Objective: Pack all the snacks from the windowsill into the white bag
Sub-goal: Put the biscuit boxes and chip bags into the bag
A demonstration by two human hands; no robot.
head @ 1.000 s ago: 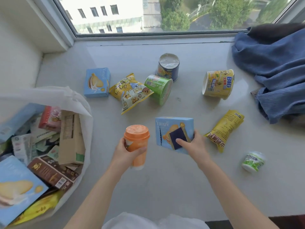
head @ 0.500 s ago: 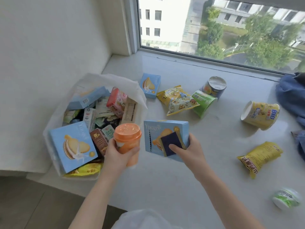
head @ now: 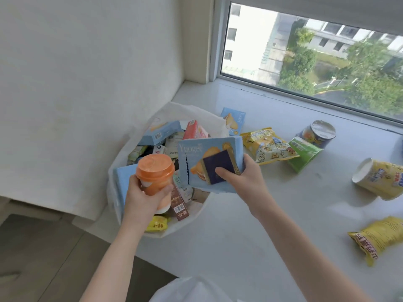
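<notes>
The white bag point(head: 174, 109) sits open at the windowsill's left end, filled with several boxes and packets. My left hand point(head: 145, 198) grips an orange cup point(head: 155, 172) with an orange lid, held above the bag's near side. My right hand point(head: 241, 182) holds a light blue biscuit box point(head: 209, 150) over the bag's right rim, thumb on its dark blue panel. On the sill lie a blue box point(head: 234, 120), a yellow cartoon packet point(head: 267, 146), a green cup point(head: 304, 153) on its side, a foil-topped tub point(head: 318, 134), a yellow cup point(head: 379, 178) on its side and a yellow bag point(head: 378, 235).
The white windowsill point(head: 239, 236) ends at a front edge over a grey floor point(head: 43, 258) at lower left. A white wall point(head: 87, 73) stands left of the bag. The window point(head: 316, 51) runs along the back.
Both hands have carried the orange cup and the blue box leftward, from above the bare sill to above the bag. My view has swung left; the blue cloth and the small green tub have left it.
</notes>
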